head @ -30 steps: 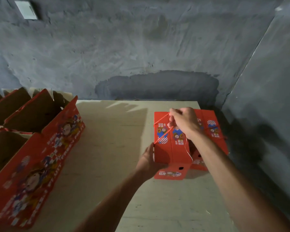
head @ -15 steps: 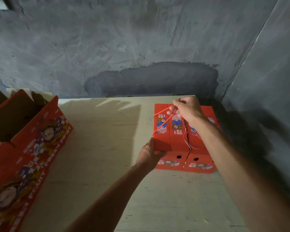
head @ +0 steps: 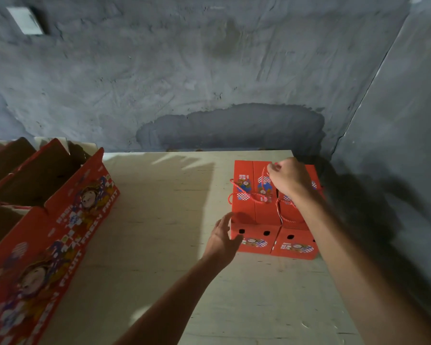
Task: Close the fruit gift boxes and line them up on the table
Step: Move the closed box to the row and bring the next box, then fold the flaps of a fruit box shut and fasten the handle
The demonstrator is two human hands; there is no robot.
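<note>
Two closed fruit gift boxes (head: 255,207) sit side by side at centre right of the table (head: 159,220). The right hand (head: 288,179) seems to pinch the red cord handle (head: 264,174); the left hand (head: 222,236), fingers spread, hovers just beside the near box. An upward tug could lift or skew that box, because nothing braces it.

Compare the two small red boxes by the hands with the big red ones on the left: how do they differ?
The small closed boxes have their tops folded shut, with cord handles lying across them; the large open boxes have flaps up, showing brown insides. The small ones sit side by side at the table's far right. All share red cartoon printing.
</note>
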